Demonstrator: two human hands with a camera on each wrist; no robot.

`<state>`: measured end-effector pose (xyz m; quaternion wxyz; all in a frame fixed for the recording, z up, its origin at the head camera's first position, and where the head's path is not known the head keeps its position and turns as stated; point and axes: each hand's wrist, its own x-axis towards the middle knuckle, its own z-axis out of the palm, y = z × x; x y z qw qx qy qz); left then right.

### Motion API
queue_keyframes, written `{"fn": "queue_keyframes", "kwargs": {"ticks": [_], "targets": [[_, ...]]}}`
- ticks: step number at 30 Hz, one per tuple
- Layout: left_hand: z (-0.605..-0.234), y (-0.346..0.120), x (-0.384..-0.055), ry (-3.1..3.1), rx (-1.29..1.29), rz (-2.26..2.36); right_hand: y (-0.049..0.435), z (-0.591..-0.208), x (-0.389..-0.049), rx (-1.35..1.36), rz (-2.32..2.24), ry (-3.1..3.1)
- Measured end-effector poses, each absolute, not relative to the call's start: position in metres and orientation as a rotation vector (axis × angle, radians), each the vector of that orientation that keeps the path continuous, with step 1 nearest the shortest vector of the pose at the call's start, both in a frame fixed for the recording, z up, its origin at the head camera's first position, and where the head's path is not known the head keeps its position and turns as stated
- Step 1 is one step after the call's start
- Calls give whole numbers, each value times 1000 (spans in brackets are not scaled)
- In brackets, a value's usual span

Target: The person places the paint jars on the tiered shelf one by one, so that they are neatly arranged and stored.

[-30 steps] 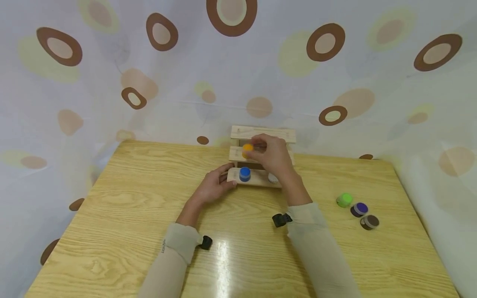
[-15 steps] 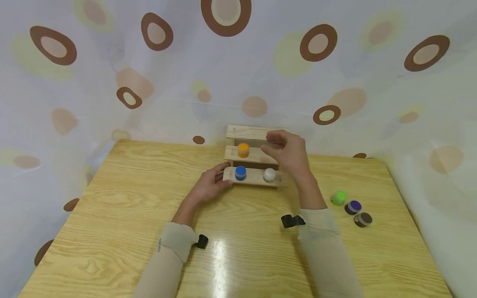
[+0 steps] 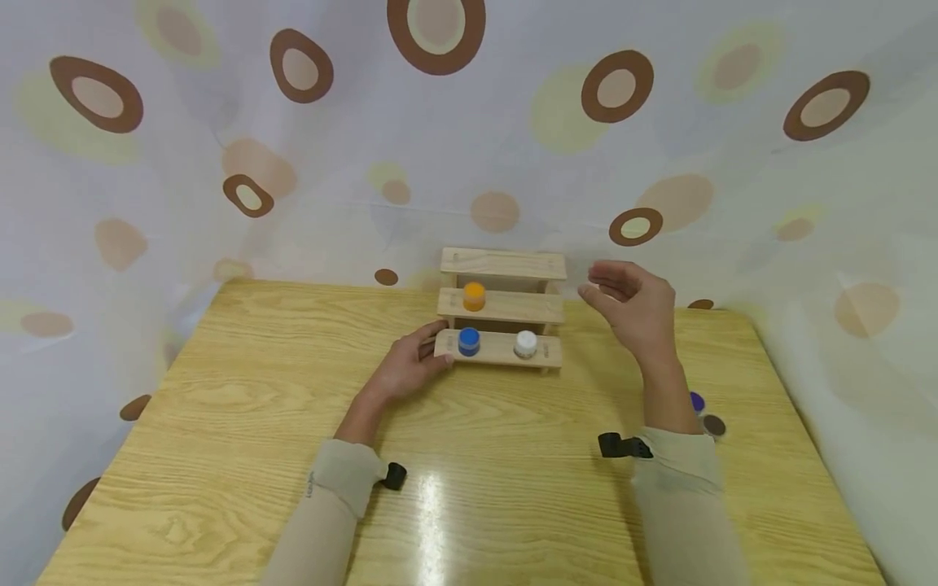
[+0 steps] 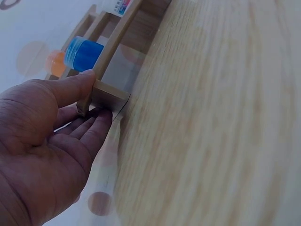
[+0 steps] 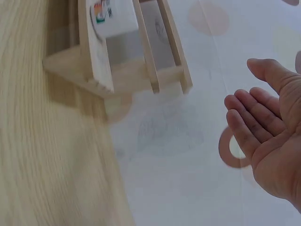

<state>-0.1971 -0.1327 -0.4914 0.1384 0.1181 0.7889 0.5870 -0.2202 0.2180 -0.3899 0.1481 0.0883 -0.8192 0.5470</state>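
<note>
My left hand [image 3: 407, 366] grips the left end of a three-step wooden rack [image 3: 506, 306], thumb on the lowest step's edge. In the left wrist view the fingers [image 4: 96, 134] curl around the rack's side. A blue-lidded paint jar [image 3: 469, 342] and a white paint jar [image 3: 525, 344] stand upright on the bottom step. On the middle step, toward the left, sits an orange paint jar [image 3: 474, 297]. My right hand [image 3: 636, 312] is raised right of the rack, holding nothing. In the right wrist view the right hand's fingers [image 5: 256, 117] are extended and apart from the rack.
Beyond my right forearm, a purple-lidded jar [image 3: 697, 402] and a dark brown jar [image 3: 714, 426] show on the wooden table [image 3: 513, 488], partly covered. A patterned cloth [image 3: 352, 146] hangs behind the table.
My right hand let go of the orange jar on the middle step and moved right, off the rack. The green jar is now hidden behind my right arm. My left hand stays at the rack.
</note>
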Motion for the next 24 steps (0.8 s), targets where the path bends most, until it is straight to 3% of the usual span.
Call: {"fn": "queue_keyframes", "kwargs": {"ticks": [24], "targets": [[-495, -135, -196, 2275, 364, 1698, 320, -418, -167, 78, 1524, -2454]]}}
